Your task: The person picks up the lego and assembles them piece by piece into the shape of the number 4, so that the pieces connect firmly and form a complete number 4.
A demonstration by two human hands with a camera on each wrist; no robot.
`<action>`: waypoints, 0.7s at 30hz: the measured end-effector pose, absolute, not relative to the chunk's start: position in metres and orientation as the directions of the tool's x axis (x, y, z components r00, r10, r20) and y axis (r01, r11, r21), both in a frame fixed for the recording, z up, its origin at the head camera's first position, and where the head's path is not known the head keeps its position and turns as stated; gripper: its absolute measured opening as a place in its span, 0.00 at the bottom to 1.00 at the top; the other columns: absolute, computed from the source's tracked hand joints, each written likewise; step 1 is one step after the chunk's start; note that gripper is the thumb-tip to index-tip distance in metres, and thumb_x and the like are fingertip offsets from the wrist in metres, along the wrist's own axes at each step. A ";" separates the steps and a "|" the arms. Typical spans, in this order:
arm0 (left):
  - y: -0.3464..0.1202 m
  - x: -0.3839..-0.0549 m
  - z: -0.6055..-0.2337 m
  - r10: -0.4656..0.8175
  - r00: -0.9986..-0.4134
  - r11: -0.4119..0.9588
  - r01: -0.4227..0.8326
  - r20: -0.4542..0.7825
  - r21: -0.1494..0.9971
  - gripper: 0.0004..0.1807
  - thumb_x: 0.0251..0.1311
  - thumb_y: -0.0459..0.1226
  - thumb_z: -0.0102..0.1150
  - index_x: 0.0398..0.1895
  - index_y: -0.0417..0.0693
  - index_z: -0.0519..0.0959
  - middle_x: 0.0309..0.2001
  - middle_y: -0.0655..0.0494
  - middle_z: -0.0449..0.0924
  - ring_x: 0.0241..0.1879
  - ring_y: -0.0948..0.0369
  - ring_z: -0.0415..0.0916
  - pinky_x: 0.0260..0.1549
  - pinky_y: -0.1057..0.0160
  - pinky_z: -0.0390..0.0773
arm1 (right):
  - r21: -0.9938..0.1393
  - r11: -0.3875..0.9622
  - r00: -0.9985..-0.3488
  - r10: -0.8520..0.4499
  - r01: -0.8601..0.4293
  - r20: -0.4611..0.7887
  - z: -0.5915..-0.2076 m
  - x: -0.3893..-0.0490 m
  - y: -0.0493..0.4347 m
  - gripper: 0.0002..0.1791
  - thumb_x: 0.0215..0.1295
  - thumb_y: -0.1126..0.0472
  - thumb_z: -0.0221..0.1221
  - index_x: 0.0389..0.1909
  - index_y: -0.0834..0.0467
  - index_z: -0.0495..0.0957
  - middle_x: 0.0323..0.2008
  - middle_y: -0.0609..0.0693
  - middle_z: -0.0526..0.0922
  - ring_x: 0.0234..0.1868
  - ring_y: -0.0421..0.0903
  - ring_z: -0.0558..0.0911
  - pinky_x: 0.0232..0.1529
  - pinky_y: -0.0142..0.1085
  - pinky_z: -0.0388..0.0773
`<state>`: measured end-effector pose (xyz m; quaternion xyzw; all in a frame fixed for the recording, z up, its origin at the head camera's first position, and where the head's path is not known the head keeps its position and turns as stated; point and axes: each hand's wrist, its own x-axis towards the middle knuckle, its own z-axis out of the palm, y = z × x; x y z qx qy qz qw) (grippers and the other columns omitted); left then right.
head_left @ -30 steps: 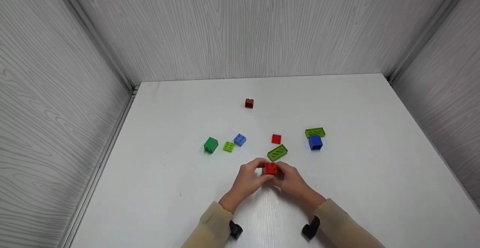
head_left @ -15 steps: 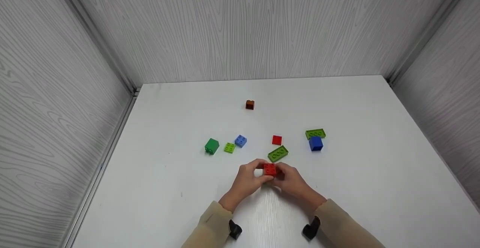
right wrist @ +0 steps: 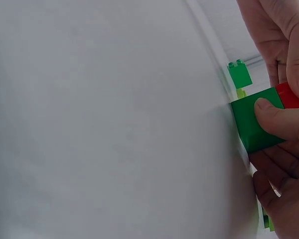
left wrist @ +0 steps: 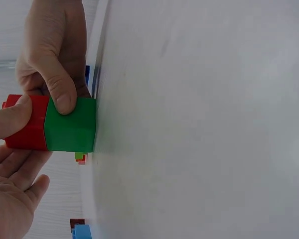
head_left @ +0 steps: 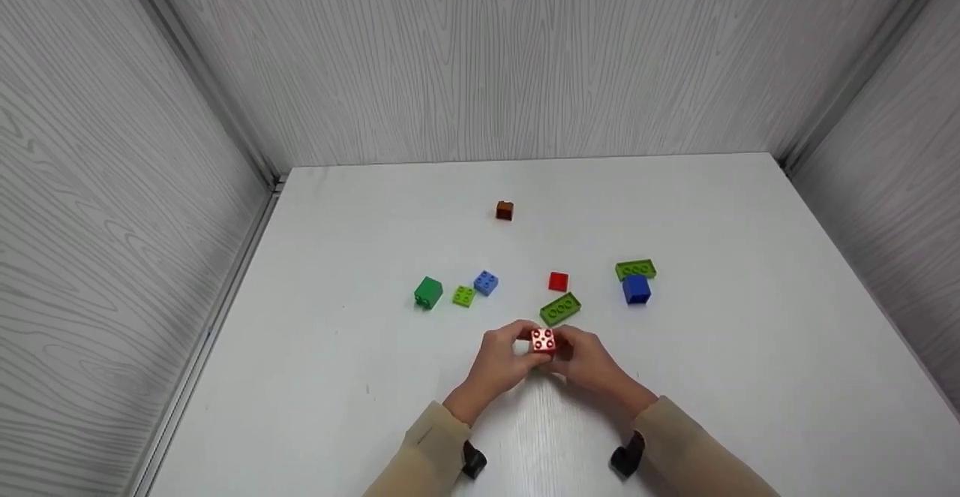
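While the left hand (head_left: 502, 362) pinches the four-stud red brick (head_left: 543, 341) between thumb and fingers, the right hand (head_left: 590, 363) grips the green brick (left wrist: 72, 132) directly underneath: red flush on green, studs up, just this side of an upturned olive-green plate (head_left: 560, 308) on the white tabletop (head_left: 300, 407)!

Red block (head_left: 543, 341): chunky and shiny, four studs in a two-by-two facing up, glare all over the top. Left hand (head_left: 496, 362) has it pinched.
Green block (left wrist: 72, 132): smooth-sided, directly under the red one, so they make a little tower. Right hand (head_left: 589, 362) is gripping it.
Seam: just a thin line, sides pretty much lined up.
Spot: roughly 5 o'clock from the middle of the head view, honestly can't tell if the green bottom touches down.
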<state>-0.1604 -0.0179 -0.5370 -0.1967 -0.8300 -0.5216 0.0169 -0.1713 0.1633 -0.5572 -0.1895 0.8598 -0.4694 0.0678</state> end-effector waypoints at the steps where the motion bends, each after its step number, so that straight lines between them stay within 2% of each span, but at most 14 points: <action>1: -0.018 -0.161 -0.537 0.310 -0.922 0.381 0.344 0.233 0.858 0.18 0.48 0.32 0.69 0.44 0.44 0.78 0.41 0.61 0.80 0.43 0.67 0.75 0.49 0.63 0.73 | -0.834 0.488 -0.920 -0.389 -0.257 0.056 -0.558 -0.171 0.163 0.21 0.53 0.63 0.67 0.49 0.58 0.76 0.42 0.45 0.80 0.41 0.41 0.77 0.46 0.37 0.76; 9: -0.016 -0.162 -0.538 0.311 -0.925 0.404 0.336 0.217 0.851 0.18 0.48 0.31 0.69 0.45 0.43 0.78 0.42 0.58 0.81 0.44 0.64 0.76 0.49 0.63 0.73 | -0.829 0.479 -0.912 -0.401 -0.289 0.086 -0.557 -0.171 0.163 0.21 0.54 0.63 0.66 0.50 0.58 0.75 0.43 0.47 0.80 0.42 0.43 0.77 0.47 0.39 0.76; 14: -0.015 -0.162 -0.536 0.328 -0.931 0.470 0.309 0.161 0.827 0.19 0.48 0.31 0.69 0.45 0.44 0.78 0.42 0.58 0.81 0.44 0.65 0.76 0.49 0.65 0.73 | -0.820 0.491 -0.910 -0.405 -0.293 0.083 -0.557 -0.171 0.165 0.21 0.54 0.63 0.66 0.49 0.58 0.75 0.44 0.47 0.80 0.43 0.43 0.77 0.49 0.40 0.75; 21: -0.017 -0.162 -0.530 0.336 -0.935 0.484 0.275 0.113 0.831 0.18 0.47 0.31 0.69 0.44 0.45 0.78 0.42 0.58 0.81 0.44 0.64 0.75 0.48 0.63 0.74 | -0.833 0.479 -0.904 -0.423 -0.278 0.058 -0.557 -0.171 0.163 0.21 0.55 0.63 0.65 0.51 0.58 0.74 0.46 0.48 0.79 0.47 0.44 0.77 0.51 0.42 0.73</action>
